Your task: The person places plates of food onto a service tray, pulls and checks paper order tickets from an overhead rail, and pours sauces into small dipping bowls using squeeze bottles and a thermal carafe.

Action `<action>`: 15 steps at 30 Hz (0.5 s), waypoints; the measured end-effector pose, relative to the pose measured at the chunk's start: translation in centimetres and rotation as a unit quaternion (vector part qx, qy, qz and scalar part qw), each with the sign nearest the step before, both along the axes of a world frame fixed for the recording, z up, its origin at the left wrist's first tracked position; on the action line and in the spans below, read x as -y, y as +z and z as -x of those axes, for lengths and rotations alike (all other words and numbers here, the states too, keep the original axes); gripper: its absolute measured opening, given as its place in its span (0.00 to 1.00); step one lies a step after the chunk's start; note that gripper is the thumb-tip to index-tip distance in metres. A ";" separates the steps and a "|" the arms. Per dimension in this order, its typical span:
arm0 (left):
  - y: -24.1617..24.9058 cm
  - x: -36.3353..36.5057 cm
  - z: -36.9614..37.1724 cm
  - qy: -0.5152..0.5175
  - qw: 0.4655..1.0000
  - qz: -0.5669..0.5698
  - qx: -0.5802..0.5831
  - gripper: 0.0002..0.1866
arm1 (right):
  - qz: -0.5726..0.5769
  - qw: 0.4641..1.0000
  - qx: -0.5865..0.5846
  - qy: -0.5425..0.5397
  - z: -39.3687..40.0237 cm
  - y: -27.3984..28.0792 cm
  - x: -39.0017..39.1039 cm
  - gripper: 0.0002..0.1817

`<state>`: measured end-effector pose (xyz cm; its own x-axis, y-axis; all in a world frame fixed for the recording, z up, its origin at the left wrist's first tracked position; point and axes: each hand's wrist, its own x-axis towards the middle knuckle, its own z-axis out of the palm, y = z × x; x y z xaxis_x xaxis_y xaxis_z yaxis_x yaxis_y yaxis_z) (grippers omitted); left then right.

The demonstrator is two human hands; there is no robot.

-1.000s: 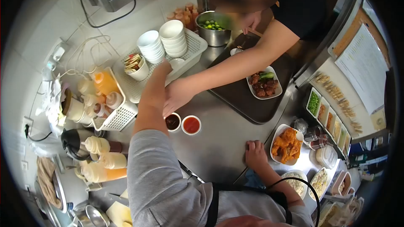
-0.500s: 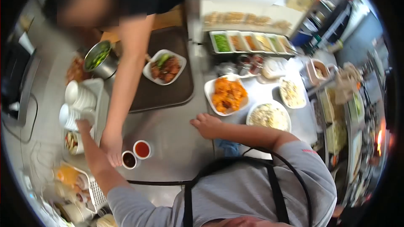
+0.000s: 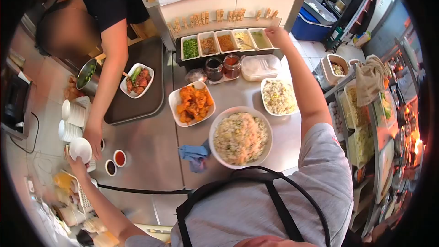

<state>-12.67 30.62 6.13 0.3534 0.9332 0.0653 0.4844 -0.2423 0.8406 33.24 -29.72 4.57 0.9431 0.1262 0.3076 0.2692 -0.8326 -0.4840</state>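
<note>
Plainly smooth, round white bowl (image 3: 81, 149) in left hand (image 3: 78, 165).

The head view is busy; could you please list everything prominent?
tray: one, brown, upper left
glazed pieces: one dish, reddish-brown, on tray
pot: one, silver, left of tray
stacked bowls: two stacks, white, left
single bowl: one, white, beside stacks
sauce cups: three, white, left
cloth: one, blue, lower centre
rice: two dishes, pale, right of cloth
fried pieces: one dish, orange, centre
jars: two, dark and red, upper centre
lidded tub: one, translucent, beside jars
toppings: five tubs, mixed, behind jars
co-worker's arm: one, bare, left
left hand: one, bare, on single bowl
right hand: one, bare, by toppings
</note>
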 end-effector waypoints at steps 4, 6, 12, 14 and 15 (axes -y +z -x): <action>-4.1 10.0 1.6 0.028 0.993 0.088 0.078 0.28 | 0.090 0.992 -0.059 -0.066 -7.4 -2.8 6.0 0.12; -5.4 15.3 2.0 0.038 0.985 0.132 0.102 0.28 | 0.144 0.984 -0.074 -0.072 -11.5 -6.5 7.0 0.13; -7.0 25.4 1.9 0.057 0.971 0.192 0.133 0.28 | 0.318 0.941 -0.102 -0.052 -10.4 -5.7 4.2 0.14; -7.3 26.5 2.2 0.048 0.969 0.196 0.139 0.27 | 0.313 0.944 -0.074 -0.079 -11.0 -7.1 3.7 0.15; -7.1 27.1 2.1 0.042 0.969 0.198 0.143 0.27 | 0.309 0.945 -0.059 -0.094 -11.6 -7.9 3.6 0.16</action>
